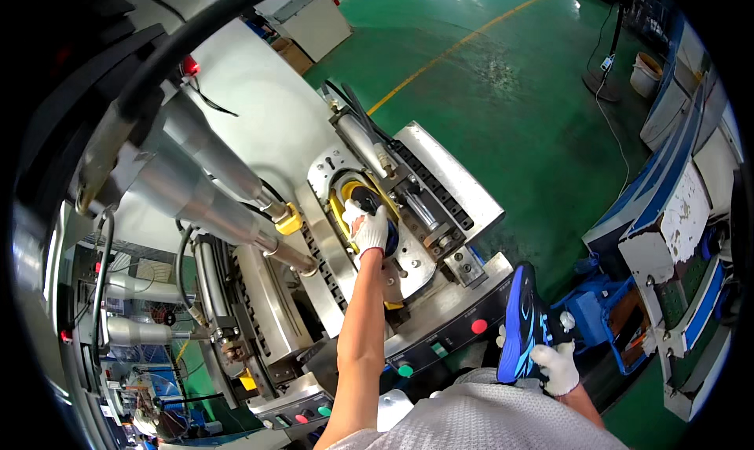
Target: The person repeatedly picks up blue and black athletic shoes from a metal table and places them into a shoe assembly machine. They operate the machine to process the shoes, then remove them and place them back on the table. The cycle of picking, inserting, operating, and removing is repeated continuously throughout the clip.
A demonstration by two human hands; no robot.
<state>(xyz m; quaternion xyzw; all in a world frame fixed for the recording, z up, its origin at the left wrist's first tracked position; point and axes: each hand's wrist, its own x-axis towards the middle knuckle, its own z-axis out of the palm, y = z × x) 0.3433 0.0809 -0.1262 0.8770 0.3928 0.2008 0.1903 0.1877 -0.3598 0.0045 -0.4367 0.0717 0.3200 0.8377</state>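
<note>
My left hand (371,230), in a white glove, reaches into the press bed and has its fingers curled on a dark shoe (391,240). That shoe lies in a yellow-lined holder (338,214) on a metal plate, and my hand covers much of it. Near my body at the right, my right hand (558,369), also gloved, grips a black sports shoe (528,324) with a bright blue sole and light blue marks. The shoe is held on its side, toe pointing away from me, with the sole facing left.
Thick metal cylinders (208,195) stand left of the bed. Red (479,326) and green buttons (404,370) line its front panel. A blue plastic stool (601,305) is at the right, beside a white-and-blue machine frame (667,214). Green floor (455,81) with a yellow line lies beyond.
</note>
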